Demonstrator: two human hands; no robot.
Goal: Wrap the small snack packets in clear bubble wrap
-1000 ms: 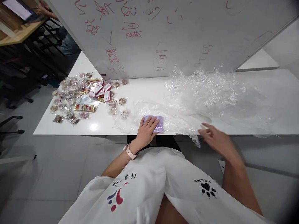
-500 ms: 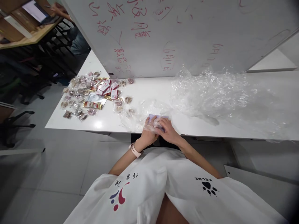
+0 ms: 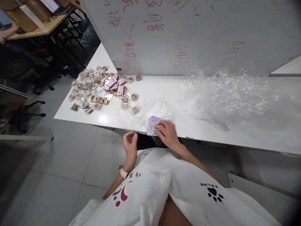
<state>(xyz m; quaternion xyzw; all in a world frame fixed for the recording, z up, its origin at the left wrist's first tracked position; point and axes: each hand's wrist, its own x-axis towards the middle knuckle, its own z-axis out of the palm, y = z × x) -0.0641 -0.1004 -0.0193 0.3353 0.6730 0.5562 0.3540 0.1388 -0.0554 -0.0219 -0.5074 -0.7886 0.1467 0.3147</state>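
At the table's front edge my right hand (image 3: 167, 133) is closed over a light purple, flat pack (image 3: 152, 124), with its fingers bent across the right side. The pack seems to be a stack of thin pieces; its exact kind is unclear. Off the edge to the left, my left hand (image 3: 130, 142) has its fingers curled and its thumb pressed to them, apart from the pack. Clear plastic film (image 3: 139, 131) reaches over the edge to those fingertips and appears pinched there. More crumpled clear film (image 3: 158, 108) lies just behind the pack.
Many small wrapped sweets (image 3: 84, 81), red-and-white packets (image 3: 120, 90) and a gold-and-red sachet (image 3: 99, 99) are heaped on the white table (image 3: 113, 117) at left. A large pile of clear film (image 3: 225, 97) covers its right side. A whiteboard (image 3: 199, 40) stands behind; other people sit far left.
My left hand has come away from the pack, moving left and down past the table edge. The purple pack now shows more plainly under my right hand. The view has shifted slightly.
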